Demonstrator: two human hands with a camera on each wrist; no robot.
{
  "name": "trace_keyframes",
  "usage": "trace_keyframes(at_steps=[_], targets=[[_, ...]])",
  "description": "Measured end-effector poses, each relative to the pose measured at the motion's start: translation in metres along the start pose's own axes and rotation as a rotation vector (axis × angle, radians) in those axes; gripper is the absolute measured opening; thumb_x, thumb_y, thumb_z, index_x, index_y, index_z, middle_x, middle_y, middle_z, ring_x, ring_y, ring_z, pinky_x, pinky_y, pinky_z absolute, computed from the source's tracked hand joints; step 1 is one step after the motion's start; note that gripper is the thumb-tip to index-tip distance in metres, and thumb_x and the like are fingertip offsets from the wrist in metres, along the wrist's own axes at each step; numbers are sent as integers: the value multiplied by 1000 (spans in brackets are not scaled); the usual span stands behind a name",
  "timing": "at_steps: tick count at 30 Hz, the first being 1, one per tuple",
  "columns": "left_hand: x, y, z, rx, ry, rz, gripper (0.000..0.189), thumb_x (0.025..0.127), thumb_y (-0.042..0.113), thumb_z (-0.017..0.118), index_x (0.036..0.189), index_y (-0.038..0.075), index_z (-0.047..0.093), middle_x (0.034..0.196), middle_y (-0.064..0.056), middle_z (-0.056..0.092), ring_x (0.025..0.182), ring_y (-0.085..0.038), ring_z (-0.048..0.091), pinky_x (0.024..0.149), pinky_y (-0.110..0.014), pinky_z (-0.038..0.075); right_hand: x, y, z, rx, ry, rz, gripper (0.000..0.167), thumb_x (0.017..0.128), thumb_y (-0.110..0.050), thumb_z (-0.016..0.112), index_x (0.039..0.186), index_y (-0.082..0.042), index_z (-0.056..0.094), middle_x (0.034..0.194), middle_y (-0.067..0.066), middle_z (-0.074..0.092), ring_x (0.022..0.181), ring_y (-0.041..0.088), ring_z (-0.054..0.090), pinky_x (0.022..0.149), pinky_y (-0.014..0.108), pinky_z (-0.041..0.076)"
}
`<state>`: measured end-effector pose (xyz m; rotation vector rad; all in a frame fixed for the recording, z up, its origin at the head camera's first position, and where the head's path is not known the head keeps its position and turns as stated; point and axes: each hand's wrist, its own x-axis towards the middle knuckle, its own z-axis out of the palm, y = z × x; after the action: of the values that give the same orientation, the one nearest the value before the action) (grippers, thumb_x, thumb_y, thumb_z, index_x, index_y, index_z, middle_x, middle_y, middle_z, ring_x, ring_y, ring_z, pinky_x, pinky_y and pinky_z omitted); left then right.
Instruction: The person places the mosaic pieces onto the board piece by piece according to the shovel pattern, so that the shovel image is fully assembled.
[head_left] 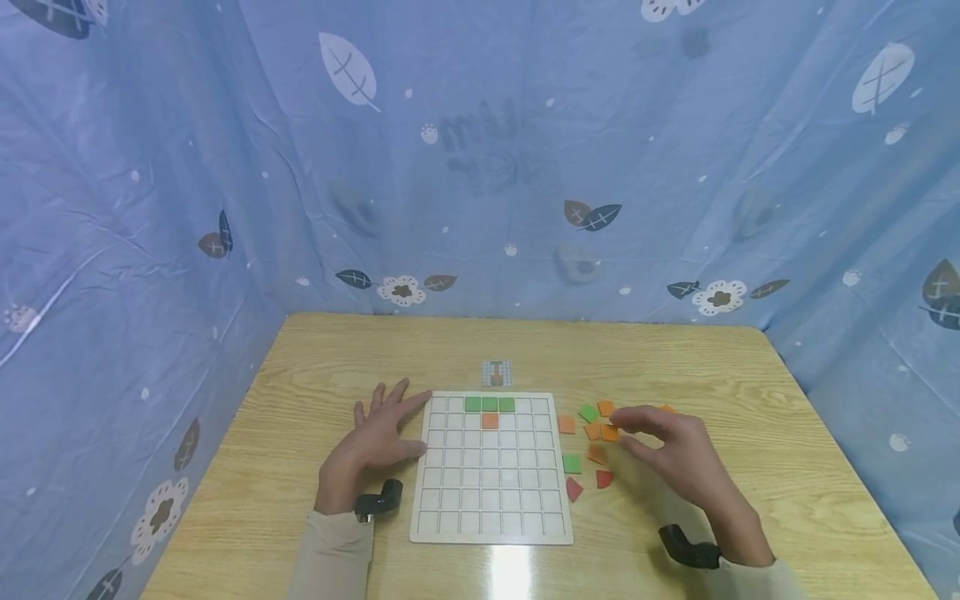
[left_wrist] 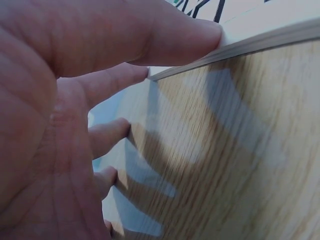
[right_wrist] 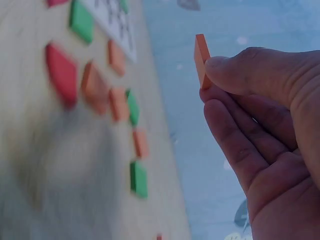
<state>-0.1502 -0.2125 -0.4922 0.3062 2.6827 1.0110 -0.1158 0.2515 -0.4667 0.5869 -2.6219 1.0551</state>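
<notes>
A white grid board (head_left: 491, 500) lies on the table, with three green square tiles (head_left: 490, 404) in its top row and one orange tile (head_left: 490, 422) below the middle one. My left hand (head_left: 378, 433) is spread at the board's left side. Its thumb and index fingertip touch the board edge (left_wrist: 260, 46), while the other fingers rest on the wood. To the right of the board, my right hand (head_left: 675, 454) pinches a thin orange square tile (right_wrist: 201, 62) between thumb and fingers, raised over the loose pieces.
Loose green, orange and red pieces lie right of the board, among them a green square (head_left: 572, 464) and a red quarter-round piece (head_left: 603, 479). A small printed card (head_left: 497, 372) lies behind the board. A blue patterned curtain (head_left: 480, 167) surrounds the table.
</notes>
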Motion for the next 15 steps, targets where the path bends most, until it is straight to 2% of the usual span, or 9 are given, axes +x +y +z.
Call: trace_keyframes(at_steps=[4,8,12,15], targets=[[0,1,-1,15,-18,-21,88,86,19,81,168,20,47,182,-25,14,167,-57,-8,123,-85,-13,11,-13,12,73,6,12,32,86,-1,90,114,-14,84,110,-4,84,102,7,79,91,18,62],[0,2,-2,29,-26,-32,88,87,19,82,168,21,47,183,-24,13,167,-56,-8,123,-85,-13,21,-25,25,147,-22,61,30,89,-4,88,117,-13,84,112,-5,84,106,10,78,95,30,66],[1,1,-2,33,-28,-28,89,87,19,82,168,21,46,183,-24,13,167,-56,-8,123,-85,-13,29,-32,37,181,-38,69,29,91,-4,87,118,-14,84,115,-6,84,110,12,78,98,30,64],[0,1,-3,27,-27,-26,89,87,18,82,168,21,46,183,-24,13,167,-57,-9,123,-85,-13,34,-36,43,205,-41,56,28,92,-6,86,119,-14,84,117,-6,83,112,14,78,97,36,65]])
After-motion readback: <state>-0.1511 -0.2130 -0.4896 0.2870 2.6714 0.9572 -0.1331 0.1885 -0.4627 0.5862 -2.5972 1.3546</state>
